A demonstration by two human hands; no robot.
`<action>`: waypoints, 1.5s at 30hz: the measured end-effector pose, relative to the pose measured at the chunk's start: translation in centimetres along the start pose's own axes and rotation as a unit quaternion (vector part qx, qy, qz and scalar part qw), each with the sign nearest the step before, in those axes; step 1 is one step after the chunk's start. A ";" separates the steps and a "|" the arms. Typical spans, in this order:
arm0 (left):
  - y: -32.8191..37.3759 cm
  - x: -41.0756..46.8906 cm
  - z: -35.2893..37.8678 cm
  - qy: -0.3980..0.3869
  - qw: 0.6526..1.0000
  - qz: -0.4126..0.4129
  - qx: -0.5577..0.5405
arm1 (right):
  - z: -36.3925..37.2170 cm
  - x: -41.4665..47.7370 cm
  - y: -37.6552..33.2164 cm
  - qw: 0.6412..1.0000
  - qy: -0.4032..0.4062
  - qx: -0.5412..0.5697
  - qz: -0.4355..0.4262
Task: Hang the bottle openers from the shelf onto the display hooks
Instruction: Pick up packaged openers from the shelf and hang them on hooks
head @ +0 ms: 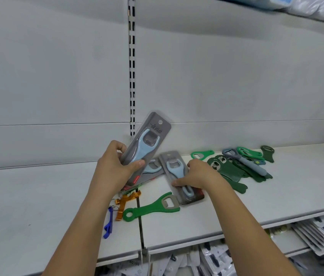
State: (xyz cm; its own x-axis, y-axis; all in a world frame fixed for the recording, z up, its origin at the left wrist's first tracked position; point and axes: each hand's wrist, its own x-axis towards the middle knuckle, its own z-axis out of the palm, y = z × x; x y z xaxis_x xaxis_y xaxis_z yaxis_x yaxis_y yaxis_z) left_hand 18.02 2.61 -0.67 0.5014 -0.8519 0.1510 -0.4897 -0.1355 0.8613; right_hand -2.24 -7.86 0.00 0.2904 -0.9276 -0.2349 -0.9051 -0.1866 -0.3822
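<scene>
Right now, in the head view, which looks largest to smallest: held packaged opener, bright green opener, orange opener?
1. packaged opener
2. bright green opener
3. orange opener
The pack is held nearer the camera, so its lead is unsure.

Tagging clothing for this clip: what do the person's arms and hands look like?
Both forearms are bare to the frame's edge, no sleeves visible. The left hand and right hand are ungloved; no watch, bracelet or ring shows.

Before you stands a white retail shelving bay: plain back panels [57,66] split by a black-slotted upright [132,66], a white shelf [276,196] under soft, even light, wrapped packs [316,6] overhead, and packaged goods [316,232] racked below.
</scene>
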 end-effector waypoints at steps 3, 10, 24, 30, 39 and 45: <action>0.5 -0.1 -0.2 0.007 0.999 0.003 -0.048 | 0.1 0.2 0.7 0.988 0.029 0.149 0.002; 0.8 -1.4 -1.9 -0.017 0.966 -0.050 -0.253 | -0.3 -1.5 1.6 0.884 0.073 0.457 -0.073; -3.8 -16.2 -9.4 0.278 0.917 -0.112 -0.263 | 5.2 -6.6 -7.8 0.782 -0.176 0.531 -0.275; -7.0 -25.5 -15.1 0.408 0.862 -0.135 -0.269 | 11.6 -12.3 -14.8 0.742 -0.312 0.492 -0.332; -14.4 -37.8 -23.2 0.531 0.798 -0.170 -0.229 | 22.3 -22.3 -25.9 0.710 -0.434 0.404 -0.380; -20.5 -46.5 -32.8 0.592 0.755 -0.182 -0.215 | 30.8 -31.5 -36.0 0.680 -0.477 0.370 -0.417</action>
State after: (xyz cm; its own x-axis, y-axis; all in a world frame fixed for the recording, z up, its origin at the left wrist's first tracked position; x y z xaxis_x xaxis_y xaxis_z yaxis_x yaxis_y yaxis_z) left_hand 28.14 61.57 -9.44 0.9576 0.2871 -0.0251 -0.0164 0.1411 0.9899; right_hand 30.74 38.05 -6.33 0.9953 0.0973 0.0008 -0.0013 0.0219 -0.9998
